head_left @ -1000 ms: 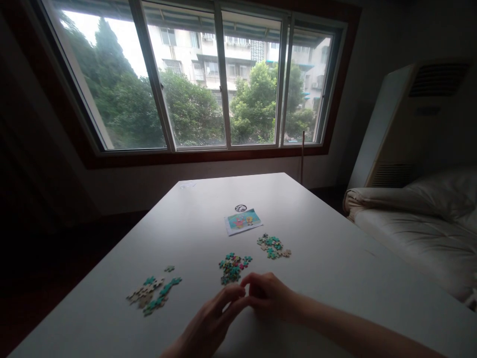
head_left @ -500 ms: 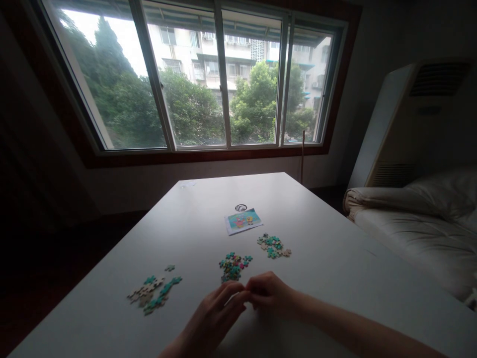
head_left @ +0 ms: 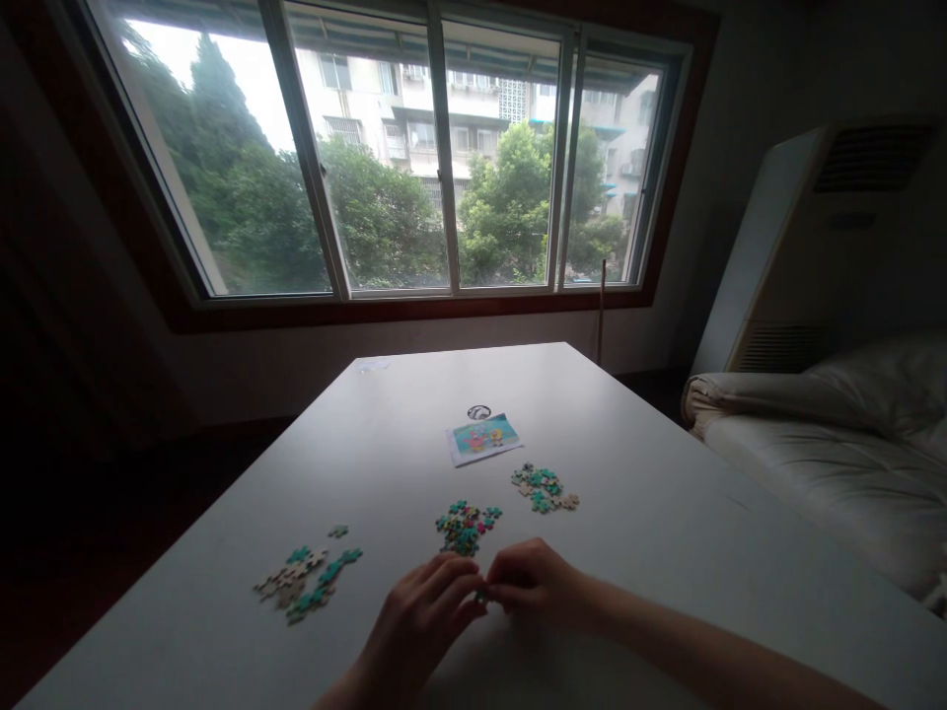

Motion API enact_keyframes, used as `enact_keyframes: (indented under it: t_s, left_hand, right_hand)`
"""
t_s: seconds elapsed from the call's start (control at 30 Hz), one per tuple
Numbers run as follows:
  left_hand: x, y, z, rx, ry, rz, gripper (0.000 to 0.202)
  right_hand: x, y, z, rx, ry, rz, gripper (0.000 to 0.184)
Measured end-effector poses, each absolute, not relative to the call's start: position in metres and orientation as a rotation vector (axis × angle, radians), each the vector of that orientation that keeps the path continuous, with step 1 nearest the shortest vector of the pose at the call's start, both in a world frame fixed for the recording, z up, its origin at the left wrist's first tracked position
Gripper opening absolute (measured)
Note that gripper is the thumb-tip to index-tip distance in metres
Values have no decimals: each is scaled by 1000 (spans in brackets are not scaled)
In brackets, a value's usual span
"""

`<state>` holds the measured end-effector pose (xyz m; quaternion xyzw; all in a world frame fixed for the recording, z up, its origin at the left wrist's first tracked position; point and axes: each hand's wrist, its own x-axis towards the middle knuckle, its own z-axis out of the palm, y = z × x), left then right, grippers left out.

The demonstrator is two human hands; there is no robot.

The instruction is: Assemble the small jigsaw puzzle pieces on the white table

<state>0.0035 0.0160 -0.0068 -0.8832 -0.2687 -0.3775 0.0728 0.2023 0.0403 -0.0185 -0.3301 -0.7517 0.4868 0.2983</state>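
Note:
My left hand (head_left: 436, 606) and my right hand (head_left: 537, 582) meet at the fingertips low over the near part of the white table (head_left: 636, 552). Pinched between them is a small green jigsaw puzzle piece (head_left: 480, 596), mostly covered by the fingers; whether it is one piece or two joined I cannot tell. Just beyond the fingers lies a pile of multicoloured puzzle pieces (head_left: 463, 528). A second group of green and beige pieces (head_left: 544, 488) sits to its right, and a third, looser group (head_left: 318, 582) spreads out on the left.
Behind the piles lies a picture card (head_left: 484, 439), with a small round black-and-white item (head_left: 478, 412) past it. A clear scrap (head_left: 374, 365) is at the table's far left corner. On the right stand a pale sofa (head_left: 806, 444) and a tall air conditioner (head_left: 791, 227).
My left fingers have drawn back slightly to the left and parted from the right fingertips, so a bit of green puzzle piece now shows between them. The piles look unmoved.

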Motion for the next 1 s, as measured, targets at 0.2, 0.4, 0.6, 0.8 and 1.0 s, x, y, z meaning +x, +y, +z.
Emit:
enact_keyframes:
  t_s: [0.2,0.4,0.6,0.8,1.0]
  left_hand:
    - [4,16,-8,-2699,-831,-1134,9]
    - [4,17,-9,-2700,-848,-1129,10]
    - [4,17,-9,-2709,-850,-1117,10]
    - [5,15,-8,-2706,-846,-1098,10]
    - [6,15,-7,-2681,-845,-1103,10]
  right_hand:
    - [202,40,-15,-870,-2047,1203,23]
    - [203,38,-17,-824,-2036,1243,14]
    - [202,39,-15,-857,-2057,1194,11]
    - [202,38,-14,-884,-2069,1174,6]
    - [203,38,-12,-869,-2059,1217,12]
